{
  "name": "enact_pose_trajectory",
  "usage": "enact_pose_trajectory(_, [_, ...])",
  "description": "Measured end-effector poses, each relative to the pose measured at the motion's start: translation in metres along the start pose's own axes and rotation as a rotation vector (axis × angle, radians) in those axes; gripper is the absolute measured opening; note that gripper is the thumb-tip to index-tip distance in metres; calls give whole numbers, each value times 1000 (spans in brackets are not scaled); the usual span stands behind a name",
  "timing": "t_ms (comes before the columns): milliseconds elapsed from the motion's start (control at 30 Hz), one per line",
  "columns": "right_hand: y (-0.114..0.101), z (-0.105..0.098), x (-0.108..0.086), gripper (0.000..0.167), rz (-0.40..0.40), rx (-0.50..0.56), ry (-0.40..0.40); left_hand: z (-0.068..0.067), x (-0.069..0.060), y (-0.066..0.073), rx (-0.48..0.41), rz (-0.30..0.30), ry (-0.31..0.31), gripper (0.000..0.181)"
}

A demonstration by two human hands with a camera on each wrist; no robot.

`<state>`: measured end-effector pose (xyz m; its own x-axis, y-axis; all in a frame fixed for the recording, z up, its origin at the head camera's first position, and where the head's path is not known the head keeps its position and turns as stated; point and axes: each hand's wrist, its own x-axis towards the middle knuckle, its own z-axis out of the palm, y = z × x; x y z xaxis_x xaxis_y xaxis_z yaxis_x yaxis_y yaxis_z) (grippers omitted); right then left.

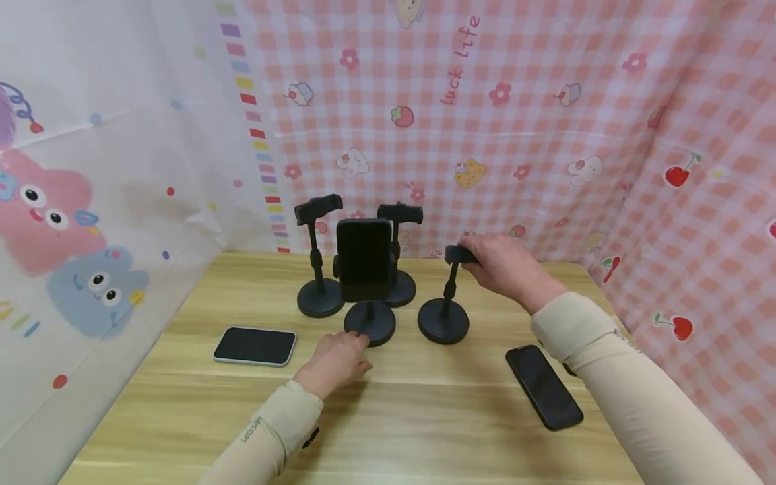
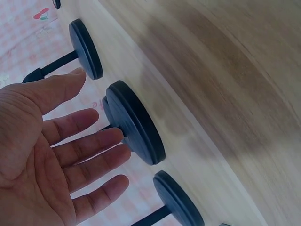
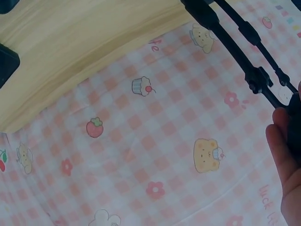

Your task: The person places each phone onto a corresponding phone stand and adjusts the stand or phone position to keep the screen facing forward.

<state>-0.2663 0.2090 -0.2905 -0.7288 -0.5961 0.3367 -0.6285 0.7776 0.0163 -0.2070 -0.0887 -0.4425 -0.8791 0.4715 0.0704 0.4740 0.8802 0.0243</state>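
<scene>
Two bare hands at work among four black phone stands on a wood-grained surface. The right hand has its grip clenched around the holder at the top of the right stand, whose round base lies flat on the surface and whose stem leans slightly. The right wrist view shows the fingers at the dark holder, with slender jointed stems beside them. The left hand has its grip released: in the left wrist view the thumb stands apart and the four fingers are spread and slightly bent. Its fingertips lie at the near edge of the base of the front stand; whether they touch it cannot be told. The front stand carries an upright black phone, screen dark. Behind it are the rear left stand and, partly hidden by the mounted phone, the rear right stand. A white-edged phone lies flat to the left; a dark phone lies obliquely to the right, near the right sleeve. A pink checked cloth hangs behind.
</scene>
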Motion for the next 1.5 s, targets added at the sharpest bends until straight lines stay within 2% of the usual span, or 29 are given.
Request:
enact_pose_trajectory(200, [-4,-6,4,20,30,44,-51,2,1,2,3,10,9,28])
enact_pose_trajectory(433, [-6,-9,7,20,67,43,-86,2,2,3,-7,23,26,28])
enact_pose_trajectory(667, [-4,-7,2,23,85,42,-55,0,4,5,-13,28,20,28])
enact_pose_trajectory(867, [-3,-5,-2,33,98,88,-27,-1,7,8,-32,31,1,27])
enact_pose_trajectory(1067, [0,-3,-7,52,170,130,-41,-1,10,10,-34,25,-31,27])
enact_pose_trajectory(1300, [3,-3,-11,63,193,131,-55,-1,10,10,-42,25,-36,27])
enact_pose_trajectory(1500, [10,-5,-19,71,291,164,-90,-2,12,11,-32,17,-54,27])
